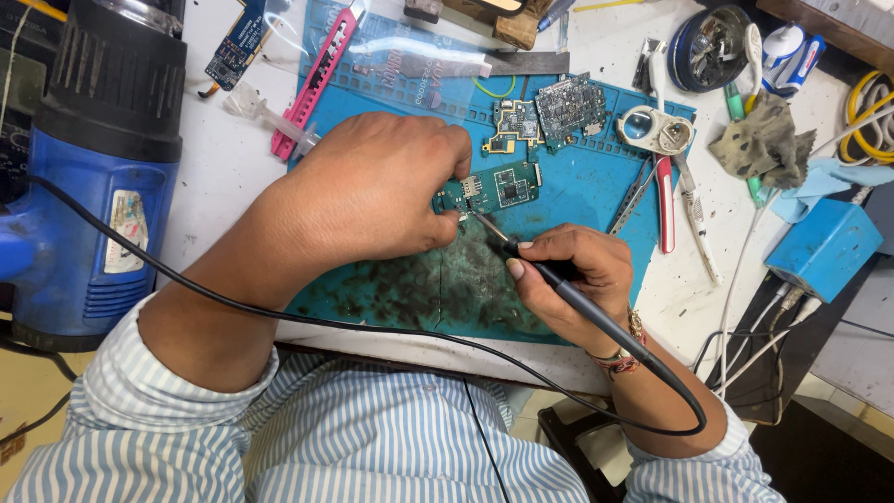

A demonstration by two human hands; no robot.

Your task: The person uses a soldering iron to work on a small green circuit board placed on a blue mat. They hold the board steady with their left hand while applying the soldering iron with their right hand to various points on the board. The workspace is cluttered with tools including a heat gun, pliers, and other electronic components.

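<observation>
A small green circuit board [503, 186] lies on a blue work mat [577, 200]. My left hand [372, 191] presses down on the board's left end with its fingertips. My right hand [568, 279] grips a black soldering iron [549, 275] like a pen. The iron's metal tip touches the board's lower left edge, close to my left fingertips. A black cable [307, 321] runs from the iron's rear across my lap toward the left.
Two more circuit boards [549, 112] lie at the mat's far side. Tweezers and a red-handled tool [665, 210] rest on its right. A blue and black hot-air gun [98, 158] stands at left, a pink cutter [312, 79] behind, a blue box [824, 247] at right.
</observation>
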